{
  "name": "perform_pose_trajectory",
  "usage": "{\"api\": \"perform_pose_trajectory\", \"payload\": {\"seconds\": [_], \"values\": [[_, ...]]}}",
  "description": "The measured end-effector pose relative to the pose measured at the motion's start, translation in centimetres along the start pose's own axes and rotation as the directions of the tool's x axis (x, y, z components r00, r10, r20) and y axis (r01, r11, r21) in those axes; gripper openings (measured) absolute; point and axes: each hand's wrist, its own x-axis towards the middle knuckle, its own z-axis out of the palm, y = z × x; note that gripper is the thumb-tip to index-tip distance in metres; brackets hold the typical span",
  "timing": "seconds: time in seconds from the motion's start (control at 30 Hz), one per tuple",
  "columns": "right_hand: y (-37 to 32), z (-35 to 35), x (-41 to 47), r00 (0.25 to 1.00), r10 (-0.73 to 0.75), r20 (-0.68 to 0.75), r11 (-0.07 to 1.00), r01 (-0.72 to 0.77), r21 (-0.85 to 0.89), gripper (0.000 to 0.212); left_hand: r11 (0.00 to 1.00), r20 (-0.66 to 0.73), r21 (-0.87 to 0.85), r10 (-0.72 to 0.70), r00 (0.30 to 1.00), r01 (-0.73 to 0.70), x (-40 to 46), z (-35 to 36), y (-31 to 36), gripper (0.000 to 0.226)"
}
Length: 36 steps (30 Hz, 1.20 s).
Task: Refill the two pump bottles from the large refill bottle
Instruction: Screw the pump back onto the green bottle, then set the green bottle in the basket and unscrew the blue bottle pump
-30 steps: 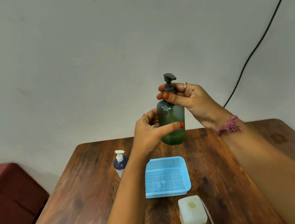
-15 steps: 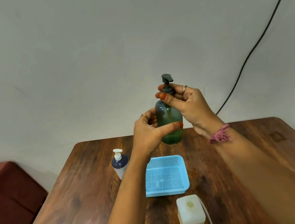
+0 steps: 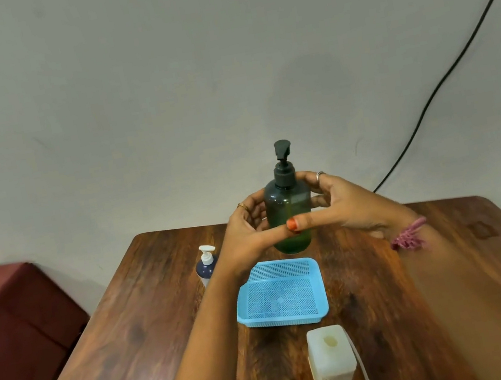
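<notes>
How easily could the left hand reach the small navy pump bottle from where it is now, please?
Probably easily: the small navy pump bottle stands just left of the left hand, nothing between, though that hand first must release the green bottle.

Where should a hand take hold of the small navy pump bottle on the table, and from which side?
Grip the navy pump bottle around its rounded body, just below the white pump. It stands upright near the table's left edge, and the left forearm crosses right beside it, hiding its lower part. Coming from its left with the left hand looks clearest. The pump's narrow nozzle would likely give a poor hold.
</notes>
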Motion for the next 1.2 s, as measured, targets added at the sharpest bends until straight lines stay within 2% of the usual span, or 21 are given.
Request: {"api": "perform_pose_trajectory", "payload": {"seconds": [0.1, 0.23, 0.43, 0.53, 0.63, 0.73, 0.97, 1.2], "values": [[0.4, 0.9, 0.6, 1.0, 0.018, 0.012, 0.999, -0.018, 0.036, 0.08, 0.999, 0.045, 0.014, -0.029, 0.999, 0.029, -0.3, -1.2, -0.6, 0.08], [0.9, 2.5, 1.6, 0.998, 0.047, -0.03, 0.999, -0.047, -0.012, 0.079, 0.996, 0.123, 0.067, -0.074, 0.99, 0.066, -0.6, -3.1, -1.0, 0.078], [1.8, 5.9, 3.3, 0.989, 0.106, -0.102, 0.987, -0.117, -0.112, 0.072, 0.987, 0.206, 0.114, -0.134, 0.969, 0.112, -0.9, -6.0, -2.5, 0.055], [3.0, 7.8, 4.5, 0.962, 0.117, -0.245, 0.971, -0.162, -0.174, 0.07, 0.979, 0.159, 0.178, -0.127, 0.979, 0.098, -1.1, -7.3, -3.4, 0.051], [5.0, 9.8, 5.8, 0.897, 0.159, -0.412, 0.955, -0.245, -0.165, 0.076, 0.969, 0.051, 0.223, -0.119, 0.992, 0.105, -1.9, -8.8, -5.4, 0.05], [7.1, 11.8, 6.9, 0.829, 0.188, -0.527, 0.933, -0.318, -0.167, 0.072, 0.956, -0.048, 0.251, -0.145, 0.988, 0.153, -3.2, -10.6, -7.7, 0.045], [13.6, 15.9, 9.0, 0.749, 0.286, -0.598, 0.86, -0.475, -0.184, 0.064, 0.946, -0.141, 0.163, -0.258, 0.956, 0.279, -5.4, -14.3, -11.8, 0.027], [17.8, 18.3, 10.2, 0.682, 0.358, -0.638, 0.823, -0.553, -0.129, 0.066, 0.929, -0.11, 0.167, -0.316, 0.942, 0.331, -5.4, -15.9, -13.3, 0.024]]}}
